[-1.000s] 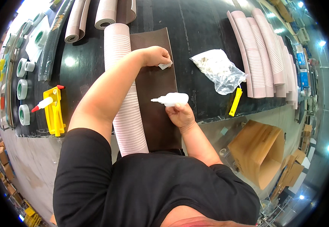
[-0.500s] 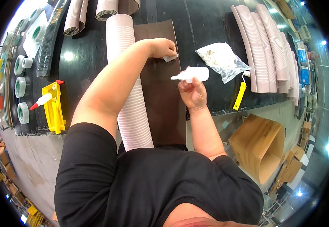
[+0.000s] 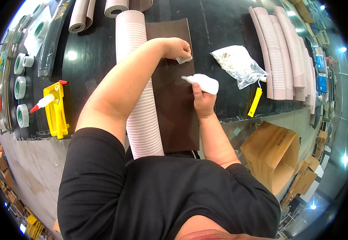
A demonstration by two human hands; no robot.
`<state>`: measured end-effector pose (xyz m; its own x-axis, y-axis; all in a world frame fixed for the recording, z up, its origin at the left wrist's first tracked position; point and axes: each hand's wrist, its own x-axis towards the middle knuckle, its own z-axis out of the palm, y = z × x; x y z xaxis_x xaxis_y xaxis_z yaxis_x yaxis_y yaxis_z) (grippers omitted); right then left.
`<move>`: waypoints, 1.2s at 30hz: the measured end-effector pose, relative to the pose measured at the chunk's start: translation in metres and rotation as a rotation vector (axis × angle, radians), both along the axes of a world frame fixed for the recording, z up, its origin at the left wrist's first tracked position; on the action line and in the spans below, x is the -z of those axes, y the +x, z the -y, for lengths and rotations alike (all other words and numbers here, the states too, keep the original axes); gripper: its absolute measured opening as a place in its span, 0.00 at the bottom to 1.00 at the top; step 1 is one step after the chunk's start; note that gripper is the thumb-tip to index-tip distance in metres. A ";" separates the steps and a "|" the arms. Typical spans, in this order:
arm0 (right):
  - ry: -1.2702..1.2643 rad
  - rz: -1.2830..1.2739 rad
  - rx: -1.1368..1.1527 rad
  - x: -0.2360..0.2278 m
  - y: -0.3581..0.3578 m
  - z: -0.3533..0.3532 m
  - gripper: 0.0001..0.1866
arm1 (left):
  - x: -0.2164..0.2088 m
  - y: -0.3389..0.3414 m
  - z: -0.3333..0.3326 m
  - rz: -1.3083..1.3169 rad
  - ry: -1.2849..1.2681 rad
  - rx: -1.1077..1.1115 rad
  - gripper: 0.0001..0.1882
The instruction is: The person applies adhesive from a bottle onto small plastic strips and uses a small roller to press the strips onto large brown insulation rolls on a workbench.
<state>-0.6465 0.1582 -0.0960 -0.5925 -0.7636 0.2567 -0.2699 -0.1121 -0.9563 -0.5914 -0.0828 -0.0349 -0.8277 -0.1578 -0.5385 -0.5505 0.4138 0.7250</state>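
A partly rolled mat lies across the table in front of me: its striped, pale pink roll (image 3: pixel 142 116) is at the left and its dark brown underside (image 3: pixel 176 116) spreads out flat to the right. Near the far right edge of the brown sheet, my left hand (image 3: pixel 178 49) pinches a small whitish piece (image 3: pixel 185 60), which touches the sheet. My right hand (image 3: pixel 204 105) grips a white squeeze bottle (image 3: pixel 207 83) over the sheet's right edge. The bottle's nozzle points left and slightly up, apart from the pinched piece.
On the black table (image 3: pixel 90 52) lie a yellow tray (image 3: pixel 56 114) with a red-capped bottle (image 3: pixel 43 103), tape rolls (image 3: pixel 20 88), a clear bag of white pieces (image 3: pixel 238 66) and a yellow-handled tool (image 3: pixel 255 103). Several rolled mats (image 3: pixel 276 56) lie at right. A cardboard box (image 3: pixel 268 152) stands below the edge.
The bottle in my right hand has tilted, its nozzle now higher than its base. My left hand keeps its pinch on the whitish piece. The whole view has shifted slightly.
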 end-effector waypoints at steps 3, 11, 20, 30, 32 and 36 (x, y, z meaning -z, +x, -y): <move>-0.015 -0.199 0.023 -0.009 0.002 0.003 0.11 | 0.003 0.000 0.001 -0.021 0.016 -0.011 0.12; -0.021 -0.133 0.094 -0.005 0.006 0.002 0.12 | 0.011 -0.003 0.004 -0.021 0.039 -0.027 0.11; 0.059 -0.198 0.082 -0.001 0.005 -0.001 0.12 | 0.008 -0.001 0.001 -0.042 0.028 -0.031 0.10; 0.002 -0.156 0.080 0.004 0.003 0.001 0.10 | 0.008 -0.001 0.000 -0.053 0.026 -0.041 0.10; 0.014 -0.165 0.069 0.004 0.003 0.000 0.10 | 0.010 -0.002 0.002 -0.040 0.022 -0.041 0.10; -0.003 -0.156 0.088 0.005 0.003 0.001 0.09 | 0.010 -0.002 0.001 -0.037 -0.017 -0.027 0.11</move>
